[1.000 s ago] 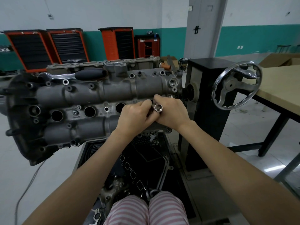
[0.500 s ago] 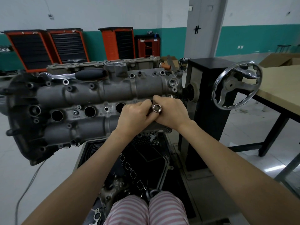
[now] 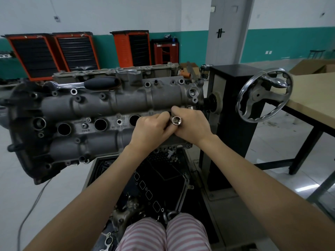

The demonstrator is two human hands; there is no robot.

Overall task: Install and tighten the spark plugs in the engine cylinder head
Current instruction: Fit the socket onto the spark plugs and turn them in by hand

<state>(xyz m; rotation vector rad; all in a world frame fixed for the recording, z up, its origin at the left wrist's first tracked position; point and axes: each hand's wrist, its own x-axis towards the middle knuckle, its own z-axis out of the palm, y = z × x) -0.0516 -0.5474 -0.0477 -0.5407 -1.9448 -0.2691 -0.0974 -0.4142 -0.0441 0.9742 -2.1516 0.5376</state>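
Head view showed both hands, left [image 3: 151,132] and right [image 3: 192,126], gripping the socket [image 3: 176,121] at the cylinder head's [image 3: 101,105] rightmost hole; probably to hand-start a plug.

One cylinder head [image 3: 108,113], one socket [image 3: 176,121], two hands, three open plug holes, three orange cabinets.

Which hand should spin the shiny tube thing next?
Probably the right hand: its fingers already wrap the socket at the rightmost plug hole, while the left hand only steadies it.
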